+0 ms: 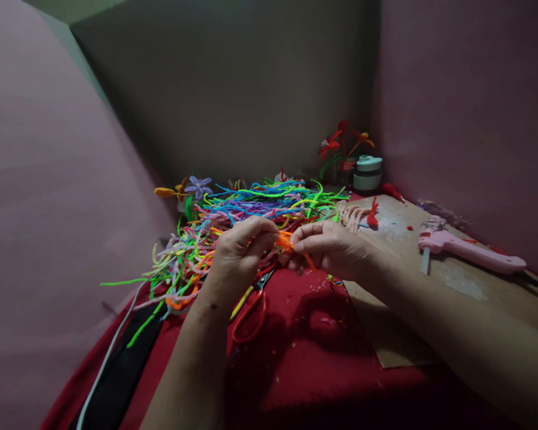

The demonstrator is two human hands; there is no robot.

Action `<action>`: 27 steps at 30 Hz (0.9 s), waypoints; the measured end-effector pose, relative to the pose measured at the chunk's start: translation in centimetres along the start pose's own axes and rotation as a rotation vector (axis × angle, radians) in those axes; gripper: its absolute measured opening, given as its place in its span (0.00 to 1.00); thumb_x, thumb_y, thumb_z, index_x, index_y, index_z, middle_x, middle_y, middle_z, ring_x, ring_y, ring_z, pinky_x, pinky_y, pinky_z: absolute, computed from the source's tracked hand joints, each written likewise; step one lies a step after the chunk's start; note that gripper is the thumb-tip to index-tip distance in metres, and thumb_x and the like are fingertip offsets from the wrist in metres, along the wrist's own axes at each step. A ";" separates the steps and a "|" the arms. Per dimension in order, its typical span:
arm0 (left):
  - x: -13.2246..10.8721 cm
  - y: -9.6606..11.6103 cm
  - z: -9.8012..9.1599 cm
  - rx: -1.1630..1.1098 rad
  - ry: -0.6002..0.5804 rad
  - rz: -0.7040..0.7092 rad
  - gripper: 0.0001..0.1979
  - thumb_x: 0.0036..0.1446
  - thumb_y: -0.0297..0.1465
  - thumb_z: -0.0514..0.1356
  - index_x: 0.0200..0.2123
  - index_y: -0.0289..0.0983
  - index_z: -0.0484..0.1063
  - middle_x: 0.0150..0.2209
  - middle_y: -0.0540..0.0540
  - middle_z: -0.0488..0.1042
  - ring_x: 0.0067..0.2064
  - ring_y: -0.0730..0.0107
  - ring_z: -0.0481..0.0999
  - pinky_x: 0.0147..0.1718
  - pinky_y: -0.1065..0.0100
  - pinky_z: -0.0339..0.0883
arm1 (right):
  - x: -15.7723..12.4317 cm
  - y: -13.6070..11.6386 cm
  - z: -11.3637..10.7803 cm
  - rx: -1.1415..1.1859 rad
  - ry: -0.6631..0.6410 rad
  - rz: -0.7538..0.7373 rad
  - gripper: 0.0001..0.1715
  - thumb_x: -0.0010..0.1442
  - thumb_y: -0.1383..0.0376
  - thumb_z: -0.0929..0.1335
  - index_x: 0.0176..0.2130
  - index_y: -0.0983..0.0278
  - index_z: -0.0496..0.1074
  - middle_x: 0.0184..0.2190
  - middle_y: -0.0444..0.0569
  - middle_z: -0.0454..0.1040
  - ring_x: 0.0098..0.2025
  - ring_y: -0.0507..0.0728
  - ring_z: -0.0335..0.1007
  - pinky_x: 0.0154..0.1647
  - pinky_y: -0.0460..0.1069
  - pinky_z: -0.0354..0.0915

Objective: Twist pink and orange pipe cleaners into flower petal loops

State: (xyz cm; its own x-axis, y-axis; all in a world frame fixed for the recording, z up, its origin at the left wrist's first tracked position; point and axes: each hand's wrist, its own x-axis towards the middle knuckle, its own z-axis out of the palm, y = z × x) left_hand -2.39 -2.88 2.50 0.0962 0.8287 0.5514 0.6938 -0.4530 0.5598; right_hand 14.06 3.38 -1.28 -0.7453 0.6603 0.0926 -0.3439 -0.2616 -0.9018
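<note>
My left hand (242,248) and my right hand (329,248) meet above a red cloth (305,352). Both pinch one orange pipe cleaner (286,242), which is bent into a small shape between the fingertips. Its free end hangs down below my right fingers. A big tangle of coloured pipe cleaners (255,209) lies just behind and to the left of my hands. Red-handled scissors (253,310) rest on the cloth under my left wrist.
A pink glue gun (468,251) lies on a brown board (430,280) at the right. Finished pipe-cleaner flowers (343,143) and a small round container (367,173) stand at the back. A purple flower (198,186) sits at the back left. Walls close in on three sides.
</note>
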 end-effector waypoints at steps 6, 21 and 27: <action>0.0 -0.3 -0.1 0.040 0.015 0.099 0.05 0.57 0.31 0.57 0.29 0.38 0.70 0.28 0.51 0.72 0.33 0.72 0.69 0.36 0.70 0.62 | 0.1 0.4 0.0 -0.002 -0.029 -0.047 0.04 0.46 0.69 0.70 0.25 0.67 0.69 0.19 0.46 0.72 0.19 0.50 0.67 0.21 0.46 0.63; 0.1 -0.4 -0.2 0.064 -0.013 0.080 0.05 0.56 0.29 0.56 0.29 0.37 0.70 0.27 0.52 0.71 0.31 0.75 0.68 0.33 0.73 0.61 | 0.3 0.8 -0.1 -0.035 -0.029 -0.078 0.05 0.49 0.67 0.70 0.28 0.67 0.69 0.20 0.45 0.72 0.19 0.49 0.65 0.20 0.44 0.62; 0.1 -0.5 -0.3 0.049 -0.013 0.075 0.05 0.56 0.28 0.56 0.29 0.36 0.70 0.27 0.52 0.70 0.30 0.75 0.68 0.32 0.73 0.61 | 0.3 0.9 0.0 -0.006 -0.041 -0.085 0.06 0.49 0.67 0.70 0.29 0.66 0.68 0.19 0.44 0.72 0.19 0.49 0.66 0.19 0.44 0.63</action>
State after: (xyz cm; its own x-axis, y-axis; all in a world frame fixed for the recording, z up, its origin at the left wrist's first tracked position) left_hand -2.88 -2.67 2.46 0.1579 0.7973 0.5826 0.7183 -0.4976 0.4862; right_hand 13.53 3.31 -2.02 -0.7363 0.6504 0.1866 -0.4039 -0.2013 -0.8924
